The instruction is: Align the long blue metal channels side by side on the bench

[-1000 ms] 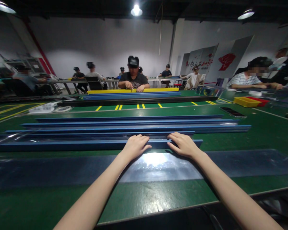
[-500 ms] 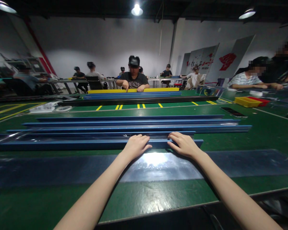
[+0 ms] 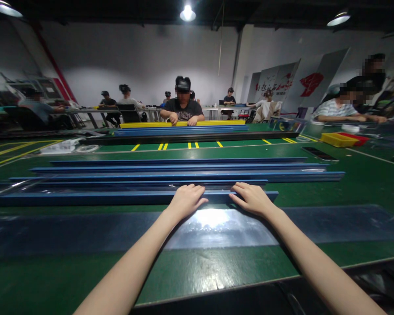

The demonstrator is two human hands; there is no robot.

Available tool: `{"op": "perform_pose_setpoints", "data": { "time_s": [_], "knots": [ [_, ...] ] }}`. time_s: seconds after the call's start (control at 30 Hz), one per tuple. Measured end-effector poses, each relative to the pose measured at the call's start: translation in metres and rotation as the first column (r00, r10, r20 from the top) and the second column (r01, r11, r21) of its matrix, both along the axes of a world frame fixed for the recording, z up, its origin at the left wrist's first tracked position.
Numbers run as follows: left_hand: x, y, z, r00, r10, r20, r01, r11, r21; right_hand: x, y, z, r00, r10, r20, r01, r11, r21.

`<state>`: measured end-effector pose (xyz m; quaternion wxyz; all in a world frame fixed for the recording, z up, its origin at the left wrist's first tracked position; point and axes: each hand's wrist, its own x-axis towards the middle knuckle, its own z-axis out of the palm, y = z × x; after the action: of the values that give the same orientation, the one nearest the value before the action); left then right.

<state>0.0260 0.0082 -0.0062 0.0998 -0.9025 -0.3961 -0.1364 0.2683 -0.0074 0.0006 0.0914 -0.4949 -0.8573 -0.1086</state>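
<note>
Nearest blue strip (image 3: 85, 199) runs left to right across the green worktop (image 3: 315, 193), set back from the near edge, its right end extending past the right hand (image 3: 252, 197). The left hand (image 3: 186, 199) has its fingers bent over the strip's top edge and its thumb on the side facing the near edge, part-closed around it. The right hand takes hold the same way, its thumb pointing toward the left hand; how firmly either presses, I cannot tell. A short stretch of the strip shows between the thumbs. A clear sheet (image 3: 216, 234) lies flat between the strip and the near edge, beneath the forearms. More blue strips (image 3: 282, 176) lie roughly parallel, farther from the near edge. Beyond them, on the right, are a dark flat device (image 3: 320, 153), a yellow tray (image 3: 337, 140) and a red tray (image 3: 360, 139). At the far edge, a co-worker (image 3: 185, 111) has both hands on a yellow strip (image 3: 219, 123).
</note>
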Motion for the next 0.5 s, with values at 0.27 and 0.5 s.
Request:
{"op": "perform_pose_setpoints", "data": {
  "time_s": [0.27, 0.5],
  "knots": [
    [0.0009, 0.0000, 0.0002, 0.996, 0.053, 0.070, -0.051, 0.998, -0.044, 0.0022, -0.0023, -0.0006, 0.994, 0.034, -0.105, -0.031, 0.999, 0.031],
    [0.0023, -0.0021, 0.0045, 0.989, 0.094, 0.112, -0.086, 0.993, -0.075, 0.0026, -0.0022, -0.0021, 0.983, 0.061, -0.173, -0.047, 0.995, 0.084]
  ]
}}
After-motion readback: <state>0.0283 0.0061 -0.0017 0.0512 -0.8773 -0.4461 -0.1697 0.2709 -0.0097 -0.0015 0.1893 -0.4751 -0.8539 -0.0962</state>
